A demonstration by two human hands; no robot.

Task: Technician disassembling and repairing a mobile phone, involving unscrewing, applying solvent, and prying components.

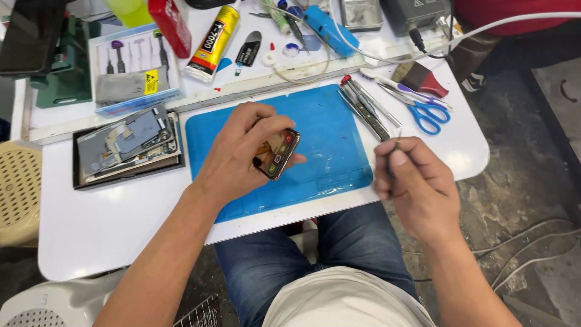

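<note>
I'd keep my left hand (242, 154) clamped round the small dark opened phone (277, 152) above the blue silicone work mat (330, 130), right hand (414, 181) fingertips pinching the thin metal tool (397, 145) low for control.

Between the left hand's fingers (275, 124) sits a glossy small phone (276, 152) with a glass face and dark shiny rim. Under it lies a matt blue rubbery mat (330, 130), smooth, on a white, faintly shiny surface (109, 218). The right hand's fingers (396, 158) pinch a thin metal tool (397, 144); just beyond them lie steel tweezers (363, 109) and blue plastic-handled scissors (423, 112).
</note>
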